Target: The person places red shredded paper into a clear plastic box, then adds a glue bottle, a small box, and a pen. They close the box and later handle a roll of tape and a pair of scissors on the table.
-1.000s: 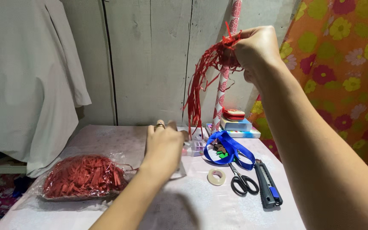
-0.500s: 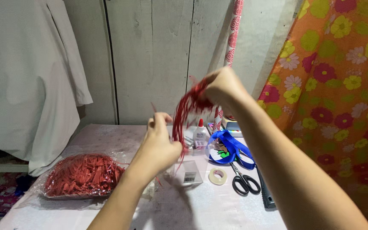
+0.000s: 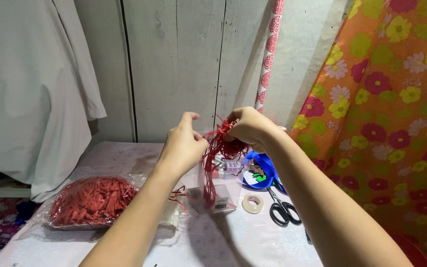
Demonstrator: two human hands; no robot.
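— Fingers of the right hand are pinched shut on the top of a bunch of thin red shredded-paper strips, aren't they?

— Yes, closed tight on it. The strips hang down from that grip into a clear plastic box standing on the pale worktop.

— And the left hand?

— Raised just beside the bunch, on its left. Its fingers are curled with the index lifted; they touch the upper strips, but whether they truly grip them I cannot tell.

— What lies around?

— Left of the box, a clear plastic bag stuffed with more red paper shreds. To the right, a small roll of clear tape, black-handled scissors and a blue ribbon loop partly hidden by the right forearm. A red-and-white patterned roll leans against the grey plank wall, next to an orange flowered cloth.
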